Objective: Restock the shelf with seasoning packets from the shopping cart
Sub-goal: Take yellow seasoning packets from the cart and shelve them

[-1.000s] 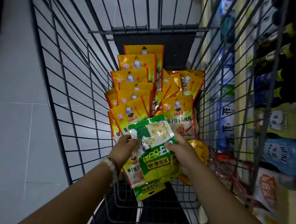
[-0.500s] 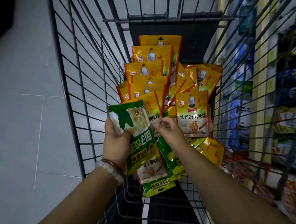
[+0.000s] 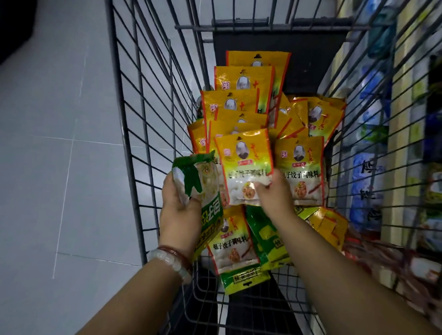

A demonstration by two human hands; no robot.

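The floor (image 3: pixel 47 184) is pale grey tile, and a black wire shopping cart (image 3: pixel 140 127) stands on it, right next to a shelf (image 3: pixel 400 151) full of blurry bottles and bags. Inside the cart you have a big pile of yellow seasoning packets (image 3: pixel 244 102), some lying flat and some leaning back. Your left hand (image 3: pixel 179 208) holds a green packet (image 3: pixel 203 192), with your fingers curled around its side. Your right hand (image 3: pixel 275 193) pinches the bottom of a yellow packet (image 3: pixel 243 166) at the front of the pile. More green and yellow packets lie under your hands
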